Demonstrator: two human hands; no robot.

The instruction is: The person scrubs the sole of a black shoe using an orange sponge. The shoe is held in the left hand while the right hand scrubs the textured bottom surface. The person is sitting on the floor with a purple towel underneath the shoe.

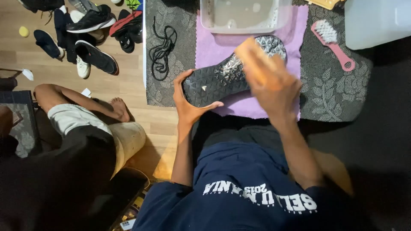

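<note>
Far to the left, on the wooden floor, loose shoes lie in a heap, and black laces curl on the patterned mat. At centre my left hand clasps the heel of a dark shoe, sole up, over the purple towel. My right hand, blurred, grips a tan brush against the sole. Beyond sits a clear tub; right lies a pink brush.

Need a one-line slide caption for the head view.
Left hand steadies an upturned black shoe on a purple towel while the right hand holds a wooden brush on its sole.
</note>
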